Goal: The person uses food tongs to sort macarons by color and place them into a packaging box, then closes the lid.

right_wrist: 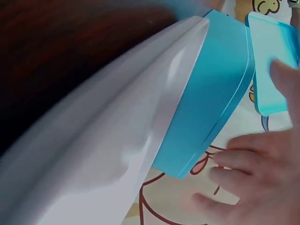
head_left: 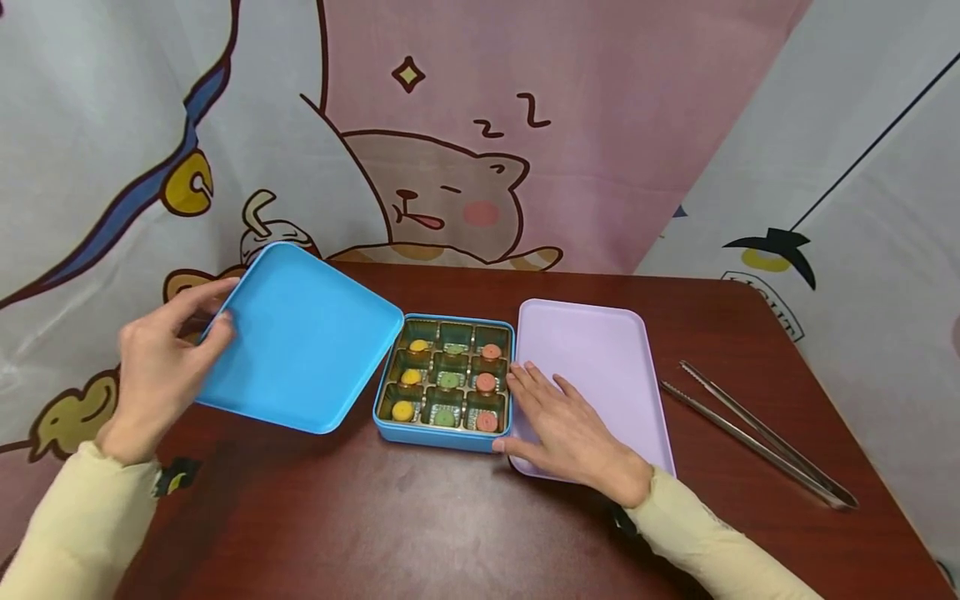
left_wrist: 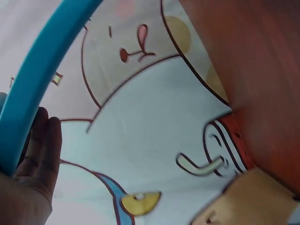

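My left hand (head_left: 161, 362) grips a square blue lid (head_left: 300, 342) by its left edge, thumb on the near face. The lid is tilted; its right corner comes close to a blue box (head_left: 442, 444), and I cannot tell if they touch. In the left wrist view the lid's rim (left_wrist: 40, 84) rises beside the fingers (left_wrist: 49, 154). A gold divided insert in the box holds small round yellow pieces (head_left: 402, 411), green pieces (head_left: 444, 418) and pink pieces (head_left: 486, 422), sorted by column. My right hand (head_left: 566, 433), fingers extended, lies at the box's right side, over a lilac tray (head_left: 600, 358).
Metal tongs (head_left: 765, 446) lie to the right of the lilac tray on the dark red-brown table (head_left: 420, 525). Behind the table hangs a cloth (head_left: 600, 150) printed with cartoon animals.
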